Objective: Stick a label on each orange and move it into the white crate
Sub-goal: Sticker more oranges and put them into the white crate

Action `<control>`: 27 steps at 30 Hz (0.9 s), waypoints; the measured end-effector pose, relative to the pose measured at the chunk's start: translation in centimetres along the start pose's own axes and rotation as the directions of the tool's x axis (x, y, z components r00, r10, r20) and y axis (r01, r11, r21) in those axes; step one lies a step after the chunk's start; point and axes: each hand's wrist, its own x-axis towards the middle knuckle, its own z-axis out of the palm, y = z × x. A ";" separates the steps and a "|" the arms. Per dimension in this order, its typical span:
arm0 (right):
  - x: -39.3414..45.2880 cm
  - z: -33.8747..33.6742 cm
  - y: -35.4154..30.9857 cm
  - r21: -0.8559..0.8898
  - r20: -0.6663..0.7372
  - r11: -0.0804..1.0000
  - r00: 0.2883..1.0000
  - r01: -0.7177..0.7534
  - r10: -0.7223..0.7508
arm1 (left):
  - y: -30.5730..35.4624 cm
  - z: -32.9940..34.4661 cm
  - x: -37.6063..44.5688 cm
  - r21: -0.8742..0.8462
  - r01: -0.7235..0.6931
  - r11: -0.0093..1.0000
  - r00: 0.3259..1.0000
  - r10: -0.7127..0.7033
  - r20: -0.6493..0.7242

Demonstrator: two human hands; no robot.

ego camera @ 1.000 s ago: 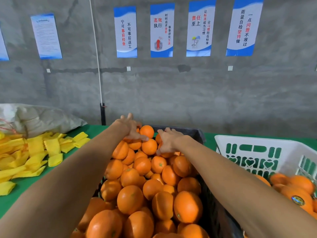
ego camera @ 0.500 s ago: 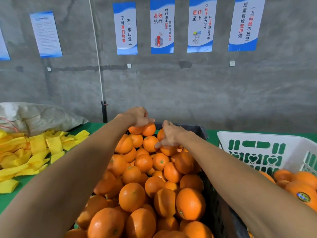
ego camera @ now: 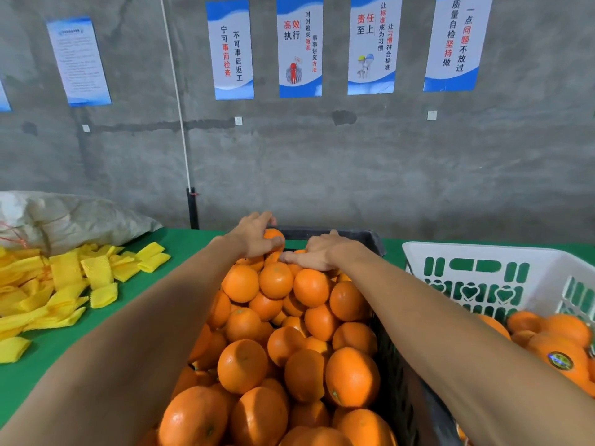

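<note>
The left hand (ego camera: 254, 235) holds a top orange (ego camera: 273, 237) to lift it; the right hand (ego camera: 317, 252) lies flat, steadying the pile.

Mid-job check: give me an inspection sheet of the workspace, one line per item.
Surface: green table.
Job's things: dark crate heaped with oranges; white crate at right holds oranges, one labelled orange.
Clutter: yellow foam sleeves; grey sack.
Grip: left hand curled round the far orange; right hand rests on the pile, fingers straight.
Cables: white cord down the wall.
Surroundings: concrete wall, blue-white posters.
</note>
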 end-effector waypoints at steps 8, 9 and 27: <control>0.2 0.7 0.3 0.148 0.099 0.989 0.995 -0.016 0.001 | -0.2 0.1 1.3 0.097 0.123 0.988 0.976 -0.138 0.167; 0.3 0.8 0.5 0.179 0.110 0.983 0.994 -0.031 0.011 | -0.3 -0.1 1.4 0.082 0.126 0.989 0.978 -0.138 0.158; -7.1 -0.1 -1.2 0.318 0.001 0.944 0.996 0.087 -0.092 | 0.9 -6.0 -7.9 -0.246 0.493 0.835 0.703 -0.216 0.677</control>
